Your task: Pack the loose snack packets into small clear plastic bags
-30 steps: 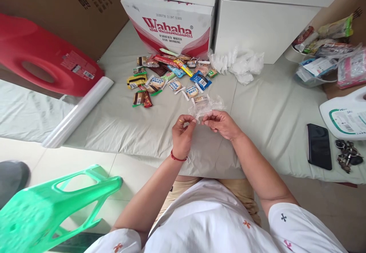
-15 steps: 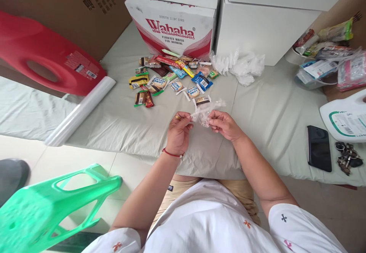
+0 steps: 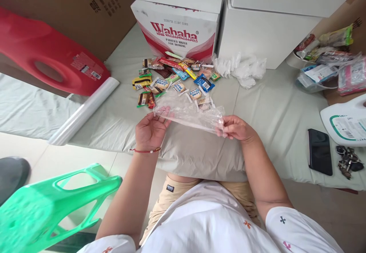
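A clear plastic bag (image 3: 190, 112) is stretched flat between my two hands above the pale cloth surface (image 3: 268, 104). My left hand (image 3: 150, 130) grips the bag's left edge, palm turned up, fingers curled on the film. My right hand (image 3: 236, 128) pinches the bag's right edge. Just beyond the bag lies a scatter of several small wrapped snacks (image 3: 174, 77), partly seen through the film.
A Wahaha water carton (image 3: 175, 31) and white boxes (image 3: 265, 28) stand behind the snacks, with crumpled clear bags (image 3: 243, 68) beside them. A red jug (image 3: 48, 54) and film roll (image 3: 84, 110) lie left. Phone (image 3: 319, 150), keys (image 3: 349, 160) and a white jug (image 3: 347, 121) sit right. A green stool (image 3: 54, 203) is near left.
The bag was bunched small between my close-together hands. My hands have moved apart and pulled it out into a wide flat sheet; my left hand went left and down.
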The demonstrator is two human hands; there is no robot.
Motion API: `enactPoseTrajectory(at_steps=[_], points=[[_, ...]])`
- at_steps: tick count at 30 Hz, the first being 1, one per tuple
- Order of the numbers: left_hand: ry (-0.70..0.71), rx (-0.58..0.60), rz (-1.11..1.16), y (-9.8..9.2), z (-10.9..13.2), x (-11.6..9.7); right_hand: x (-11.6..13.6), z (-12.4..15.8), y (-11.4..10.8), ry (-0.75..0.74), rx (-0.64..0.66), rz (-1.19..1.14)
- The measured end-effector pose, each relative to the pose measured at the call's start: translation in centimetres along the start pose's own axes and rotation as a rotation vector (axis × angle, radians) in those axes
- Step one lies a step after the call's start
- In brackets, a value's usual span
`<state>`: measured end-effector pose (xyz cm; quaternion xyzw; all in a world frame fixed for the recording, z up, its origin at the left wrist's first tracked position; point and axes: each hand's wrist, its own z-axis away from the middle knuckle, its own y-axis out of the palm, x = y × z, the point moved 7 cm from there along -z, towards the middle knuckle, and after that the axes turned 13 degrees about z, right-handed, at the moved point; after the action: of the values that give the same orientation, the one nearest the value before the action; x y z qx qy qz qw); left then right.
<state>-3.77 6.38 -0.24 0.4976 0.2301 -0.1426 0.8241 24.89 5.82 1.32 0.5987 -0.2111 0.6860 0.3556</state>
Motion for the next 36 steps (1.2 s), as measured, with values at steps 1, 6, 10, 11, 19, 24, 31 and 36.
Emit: enactPoseTrajectory(at_steps=[1,6,10,11,19,24,31,36], points=[[-0.004,-0.023,0.01,-0.4,-0.1,-0.2,0.0,0.3,0.6,0.032,0.106,0.083],[-0.036,-0.032,0.041,-0.7,0.4,-0.4,-0.4,0.4,0.8,0.118,0.181,0.259],[-0.119,0.015,0.071,0.4,1.5,0.2,-0.5,-0.5,-3.3,0.034,-0.4,0.054],[-0.141,0.025,0.074,0.8,1.9,0.3,-0.9,-0.6,-4.0,0.039,-0.489,0.006],[-0.289,0.147,0.013,2.9,5.3,0.5,-0.4,-0.8,-4.3,-0.082,-0.543,-0.047],[-0.338,0.309,-0.126,4.2,6.5,0.9,-0.2,-1.3,-0.7,-0.111,-0.192,-0.061],[-0.051,0.207,-0.056,3.8,4.0,-2.3,-0.2,-1.4,-0.7,-0.066,-0.246,0.067],[0.053,0.145,-0.079,1.8,1.6,-3.6,0.4,-0.8,-2.3,-0.079,-0.367,0.031]])
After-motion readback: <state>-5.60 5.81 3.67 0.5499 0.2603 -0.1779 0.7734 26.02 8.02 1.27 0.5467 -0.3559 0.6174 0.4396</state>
